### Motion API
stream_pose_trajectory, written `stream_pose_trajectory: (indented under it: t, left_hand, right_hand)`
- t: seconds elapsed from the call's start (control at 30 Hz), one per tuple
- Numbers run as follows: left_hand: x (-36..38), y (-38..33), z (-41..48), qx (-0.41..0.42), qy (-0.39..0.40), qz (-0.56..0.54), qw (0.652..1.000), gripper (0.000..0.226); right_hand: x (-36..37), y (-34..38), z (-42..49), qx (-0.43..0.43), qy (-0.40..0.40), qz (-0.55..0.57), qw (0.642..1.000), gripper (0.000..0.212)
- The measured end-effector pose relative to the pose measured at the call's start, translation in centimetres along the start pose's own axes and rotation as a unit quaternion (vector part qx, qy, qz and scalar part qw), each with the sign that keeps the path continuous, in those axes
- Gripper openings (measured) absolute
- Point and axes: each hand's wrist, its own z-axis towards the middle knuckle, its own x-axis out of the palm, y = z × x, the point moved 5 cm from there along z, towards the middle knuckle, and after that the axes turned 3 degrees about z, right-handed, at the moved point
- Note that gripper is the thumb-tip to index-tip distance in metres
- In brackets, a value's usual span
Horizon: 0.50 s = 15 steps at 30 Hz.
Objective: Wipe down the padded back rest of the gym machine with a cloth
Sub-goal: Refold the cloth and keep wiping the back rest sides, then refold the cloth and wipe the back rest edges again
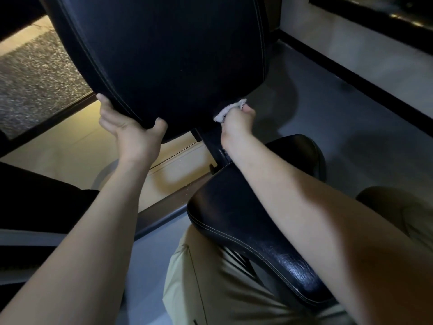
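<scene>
Now keep left hand (131, 127) gripping back rest (164, 55) lower edge; right hand (236, 123), fingers clutching cloth (228, 110), sweep upward firmly.

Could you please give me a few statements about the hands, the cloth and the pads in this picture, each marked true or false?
1. The left hand grips the back rest's lower edge. True.
2. The right hand holds a pale cloth. True.
3. The seat pad is black, like the back rest. True.
4. The cloth lies on the seat pad. False: it is up at the back rest's bottom edge.
5. The left hand holds a spray bottle. False: it holds only the back rest.
</scene>
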Motion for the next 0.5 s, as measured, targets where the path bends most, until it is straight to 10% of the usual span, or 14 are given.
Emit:
stream_pose_trajectory:
  t: [0.23,0.5]
  left_hand:
    - [-0.1,-0.1,0.0,0.003,-0.001,0.005,1.0,0.109]
    - [-1.0,-0.1,-0.1,0.013,0.019,0.013,1.0,0.104]
  right_hand:
    - [1.0,-4.0,-4.1,0.094,-0.017,0.016,0.995,0.036]
    - [3.2,-7.9,-8.1,0.171,0.206,0.03,0.963,0.012]
